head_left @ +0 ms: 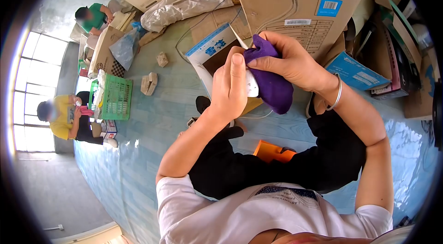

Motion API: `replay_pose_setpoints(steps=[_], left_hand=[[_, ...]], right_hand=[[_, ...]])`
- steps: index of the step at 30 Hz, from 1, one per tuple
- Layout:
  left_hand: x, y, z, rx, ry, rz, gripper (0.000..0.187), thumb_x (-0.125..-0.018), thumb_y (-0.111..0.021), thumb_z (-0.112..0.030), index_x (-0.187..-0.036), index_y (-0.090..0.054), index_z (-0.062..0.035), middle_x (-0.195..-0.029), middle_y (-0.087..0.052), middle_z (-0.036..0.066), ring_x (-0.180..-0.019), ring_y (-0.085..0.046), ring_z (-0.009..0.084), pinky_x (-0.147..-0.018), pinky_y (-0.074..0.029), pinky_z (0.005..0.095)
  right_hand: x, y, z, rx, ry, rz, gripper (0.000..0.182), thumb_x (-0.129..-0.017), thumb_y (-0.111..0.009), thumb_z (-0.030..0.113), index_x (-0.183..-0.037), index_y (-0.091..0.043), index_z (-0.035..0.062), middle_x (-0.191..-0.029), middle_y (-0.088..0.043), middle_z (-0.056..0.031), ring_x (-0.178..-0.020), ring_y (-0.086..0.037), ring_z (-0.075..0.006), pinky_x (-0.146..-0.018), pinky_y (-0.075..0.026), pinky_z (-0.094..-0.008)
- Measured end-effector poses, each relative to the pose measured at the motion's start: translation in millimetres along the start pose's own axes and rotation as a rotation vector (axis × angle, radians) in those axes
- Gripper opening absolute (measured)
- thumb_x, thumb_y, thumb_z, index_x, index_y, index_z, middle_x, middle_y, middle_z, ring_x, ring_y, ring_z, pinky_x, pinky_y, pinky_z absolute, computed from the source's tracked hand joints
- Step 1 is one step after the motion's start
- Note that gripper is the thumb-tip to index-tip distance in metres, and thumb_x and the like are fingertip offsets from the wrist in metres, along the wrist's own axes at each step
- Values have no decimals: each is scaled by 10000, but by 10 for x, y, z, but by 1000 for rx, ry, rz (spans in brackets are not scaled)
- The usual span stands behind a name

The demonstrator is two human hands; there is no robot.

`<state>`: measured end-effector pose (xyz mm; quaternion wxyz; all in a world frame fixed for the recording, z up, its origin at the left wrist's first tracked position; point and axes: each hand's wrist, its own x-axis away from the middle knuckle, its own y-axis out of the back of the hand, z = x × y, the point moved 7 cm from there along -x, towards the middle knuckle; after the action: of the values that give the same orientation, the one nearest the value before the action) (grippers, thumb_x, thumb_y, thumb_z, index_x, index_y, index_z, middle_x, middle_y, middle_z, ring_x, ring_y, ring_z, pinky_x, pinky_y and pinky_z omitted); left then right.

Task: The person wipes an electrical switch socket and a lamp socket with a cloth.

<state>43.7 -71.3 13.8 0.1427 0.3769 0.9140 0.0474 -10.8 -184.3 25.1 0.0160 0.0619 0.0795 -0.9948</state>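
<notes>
A small purple knitted fabric piece [276,88], bunched up at its top and rounded at its lower end, is held in front of me between both hands. My right hand [288,57] pinches its upper part between thumb and fingers. On its other side my left hand [232,84] is closed with the thumb raised, gripping a white piece with small dark dots [252,84] against the purple fabric. Beyond the fingertips a thin pale pointed thing [238,36] sticks out. The ends of the left fingers are hidden.
Below my hands stands an open blue-and-white carton [207,54]. Large cardboard boxes [300,8] are behind it, and an open blue box [355,71] is to the right. An orange object [272,150] lies between my legs. Two people sit at left near a green basket [116,97].
</notes>
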Motion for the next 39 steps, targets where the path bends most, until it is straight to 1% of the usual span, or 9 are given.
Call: replay_pose_setpoints(steps=[3,8,14,17,21,23,28,30,39], left_hand=[[4,-13,-261,-336,-283,-50,504,-1047,-222,-385,-970,-519,15,-630,-503,119,-546,-504,242,-538,-380,353],[8,11,-92,202,210,-14,573,-1034,-228,-504,-983,-550,-33,-662,-535,38,-547,-502,135,-526,-392,263],[-7,-22,-1,294,208,95,614,-1026,-210,-528,-975,-550,-19,-701,-556,46,-569,-534,139,-513,-394,261],[5,-8,-306,-297,-301,-32,560,-1037,-204,-419,-973,-523,36,-664,-537,133,-533,-519,305,-523,-394,384],[11,2,-312,-321,-250,-27,556,-1039,-217,-430,-976,-535,21,-698,-554,109,-546,-531,247,-515,-399,336],[-6,-5,-97,299,187,-51,559,-1036,-223,-458,-1012,-534,6,-722,-561,79,-548,-535,185,-507,-396,281],[50,29,-242,32,-217,78,569,-1049,-146,-442,-1089,-499,2,-699,-539,78,-538,-475,138,-515,-372,235],[18,-74,-22,760,172,294,557,-1056,-137,-416,-1089,-500,5,-673,-528,92,-532,-443,141,-504,-345,236],[35,-39,49,687,277,196,580,-1026,-211,-513,-1107,-512,-24,-672,-548,94,-477,-441,126,-446,-310,227]], right_hand=[[-5,25,16,194,44,-94,168,-904,-669,126,-998,-572,25,-899,-586,16,-849,-526,-44,-741,-462,-226],[-12,18,41,128,102,-20,162,-912,-654,124,-1009,-577,20,-920,-584,14,-869,-521,-43,-769,-453,-229],[-2,19,68,43,106,0,156,-916,-652,131,-994,-579,17,-922,-581,12,-865,-522,-49,-774,-452,-230],[27,8,60,180,61,-40,157,-911,-660,132,-986,-576,22,-926,-579,12,-866,-520,-50,-771,-455,-234],[32,22,115,346,160,-90,159,-907,-670,134,-972,-571,28,-928,-578,12,-862,-520,-49,-763,-458,-234],[13,30,48,35,37,1,180,-897,-678,121,-1012,-577,25,-937,-580,12,-888,-524,-58,-804,-457,-237],[13,76,84,27,159,35,210,-897,-657,90,-1082,-589,19,-975,-614,-12,-927,-567,-84,-842,-474,-248],[34,101,116,71,225,34,218,-903,-647,92,-1101,-596,17,-990,-643,-23,-925,-597,-89,-825,-500,-252],[76,59,106,-46,93,27,210,-879,-629,43,-1085,-594,18,-1052,-610,-35,-1010,-562,-114,-934,-444,-280]])
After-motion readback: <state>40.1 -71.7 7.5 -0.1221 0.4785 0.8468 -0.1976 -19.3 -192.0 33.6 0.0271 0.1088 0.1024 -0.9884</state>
